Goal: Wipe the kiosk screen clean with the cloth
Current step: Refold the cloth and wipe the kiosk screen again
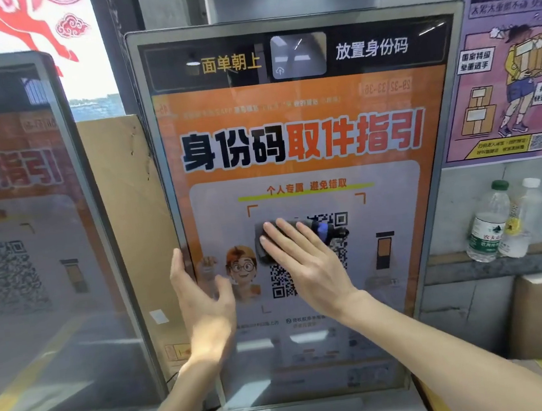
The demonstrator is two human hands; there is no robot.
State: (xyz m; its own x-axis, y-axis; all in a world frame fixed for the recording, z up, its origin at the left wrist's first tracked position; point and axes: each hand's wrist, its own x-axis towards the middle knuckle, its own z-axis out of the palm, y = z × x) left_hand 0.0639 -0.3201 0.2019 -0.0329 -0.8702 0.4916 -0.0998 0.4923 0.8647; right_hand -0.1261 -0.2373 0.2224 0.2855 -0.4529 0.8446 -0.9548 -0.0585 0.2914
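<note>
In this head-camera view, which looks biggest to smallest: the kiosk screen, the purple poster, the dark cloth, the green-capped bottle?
1. kiosk screen
2. purple poster, partly cut off
3. and 4. green-capped bottle and dark cloth: unsure, the right hand hides much of the cloth.

The kiosk screen [299, 107] shows 面单朝上 and 放置身份码 along its black top bar, then the big headline 身份码取件指引, with 个人专属 避免错取 above a QR code [283, 281]. Faint mirrored numbers 29-32, 33-36 sit near its upper right. The purple poster [513, 59] begins 不允许

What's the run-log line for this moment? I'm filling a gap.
phase: wiping | right hand: flat, pressing dark cloth on kiosk screen | left hand: open, at screen's left edge
</note>
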